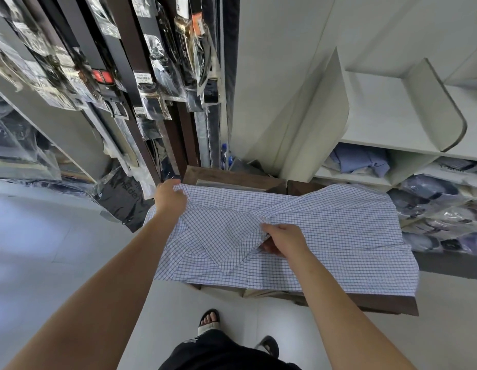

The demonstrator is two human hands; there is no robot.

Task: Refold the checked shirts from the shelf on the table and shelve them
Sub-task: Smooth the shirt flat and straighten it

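checked shirt (325, 236) lies spread on table (386, 305), left hand (169, 197) gripping its corner, right hand (284, 240) pinching its middle fold.

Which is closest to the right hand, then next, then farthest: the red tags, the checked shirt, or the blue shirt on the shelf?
1. The checked shirt: the right hand is pinching it, so it touches.
2. The blue shirt: on the shelf, behind and to the right.
3. The red tags: far up on the left, among the hanging belts.
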